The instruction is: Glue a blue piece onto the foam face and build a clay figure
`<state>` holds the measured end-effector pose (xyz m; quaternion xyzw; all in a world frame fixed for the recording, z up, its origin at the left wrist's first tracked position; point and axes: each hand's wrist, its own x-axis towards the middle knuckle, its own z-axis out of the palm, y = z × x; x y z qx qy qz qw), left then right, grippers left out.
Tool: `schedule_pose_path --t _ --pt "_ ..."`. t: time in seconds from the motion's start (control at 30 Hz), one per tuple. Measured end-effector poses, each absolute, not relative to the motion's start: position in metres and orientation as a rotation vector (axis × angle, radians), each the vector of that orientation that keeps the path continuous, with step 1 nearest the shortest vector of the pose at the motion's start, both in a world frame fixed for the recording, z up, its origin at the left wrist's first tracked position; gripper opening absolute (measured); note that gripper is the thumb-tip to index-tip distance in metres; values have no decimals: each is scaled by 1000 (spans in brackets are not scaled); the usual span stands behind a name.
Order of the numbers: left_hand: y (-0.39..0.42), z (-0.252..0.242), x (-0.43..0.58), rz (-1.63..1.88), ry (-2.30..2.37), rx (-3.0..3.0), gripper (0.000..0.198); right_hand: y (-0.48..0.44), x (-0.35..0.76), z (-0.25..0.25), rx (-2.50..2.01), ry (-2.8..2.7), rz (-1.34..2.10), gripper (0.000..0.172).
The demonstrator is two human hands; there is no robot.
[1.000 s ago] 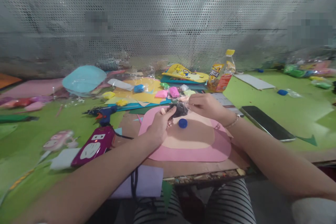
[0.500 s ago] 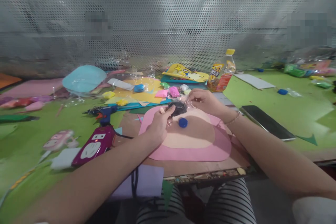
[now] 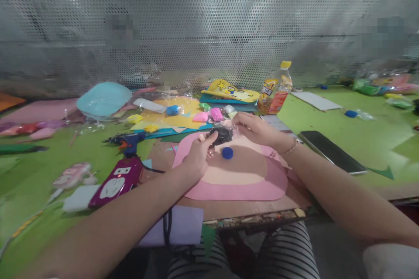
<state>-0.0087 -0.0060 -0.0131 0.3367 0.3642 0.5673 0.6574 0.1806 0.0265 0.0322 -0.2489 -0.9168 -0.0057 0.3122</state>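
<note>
both hands [image 3: 225,139] grip clear packet [image 3: 229,132], black clay [image 3: 221,135] inside

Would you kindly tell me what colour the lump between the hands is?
The lump is black; the head view shows it best.

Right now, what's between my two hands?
A black lump in clear wrap, held by the left hand and the right hand over the pink sheet, as the head view shows.

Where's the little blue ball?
In the head view, the little blue ball lies near the middle on the pink foam sheet, just below the black lump held by the left hand and right hand.
</note>
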Motion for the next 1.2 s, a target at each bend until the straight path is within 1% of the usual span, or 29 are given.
schedule_pose_path --t 0.23,0.5,0.7,0.8,0.87,0.9,1.0,1.1,1.2 --pt "-5 -13 -9 1286 803 710 37 33 179 30 -698 -2250 198 15" --pt "-7 -13 -8 1290 775 708 34 30 167 17 -708 -2176 273 12" --pt "-8 -9 -9 1273 764 716 36 28 161 11 -741 -2260 192 14" --pt "-9 -8 -9 1274 779 703 38 32 166 16 -726 -2146 256 13" --pt "-9 -8 -9 1282 798 685 39 35 169 19 -765 -2009 370 10" --pt "-9 -8 -10 1289 805 671 40 36 171 21 -810 -1934 453 12" --pt "-9 -7 -10 1295 798 628 44 38 175 24 -949 -1734 691 27" --pt "-8 -8 -11 1287 796 626 44 36 174 28 -978 -1660 801 40" --pt "-7 -9 -10 1301 803 639 43 31 169 33 -967 -1626 909 42"
